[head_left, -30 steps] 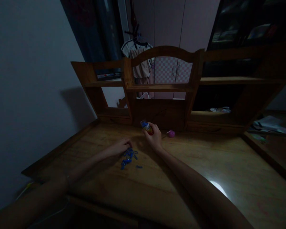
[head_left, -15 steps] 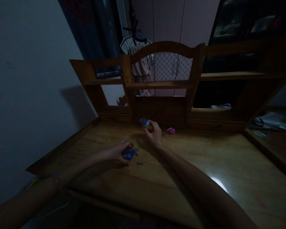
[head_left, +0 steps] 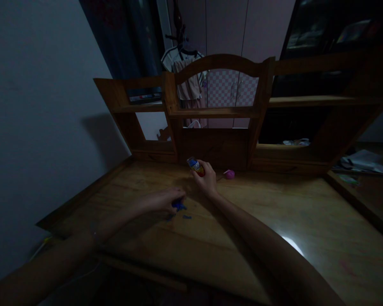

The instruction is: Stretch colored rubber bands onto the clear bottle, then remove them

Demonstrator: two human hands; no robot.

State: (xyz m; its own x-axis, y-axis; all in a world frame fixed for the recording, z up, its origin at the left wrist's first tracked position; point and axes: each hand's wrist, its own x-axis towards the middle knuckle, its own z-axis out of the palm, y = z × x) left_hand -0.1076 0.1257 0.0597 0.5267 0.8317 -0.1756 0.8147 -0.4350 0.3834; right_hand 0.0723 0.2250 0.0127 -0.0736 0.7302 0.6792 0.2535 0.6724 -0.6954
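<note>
The left hand [head_left: 171, 199] curls over blue pieces [head_left: 179, 206], seemingly gathering, pinch unclear, needing closed fingertips next; the right hand [head_left: 208, 179] clasps a small container [head_left: 195, 165].

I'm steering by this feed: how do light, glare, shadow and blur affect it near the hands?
Head view: dim overall, upper-right corner nearly black; head view: bright glare on the wooden desktop beside the right forearm, a shadow along its other side; head view: left hand and blue pieces look soft, the pieces hard to separate.
</note>
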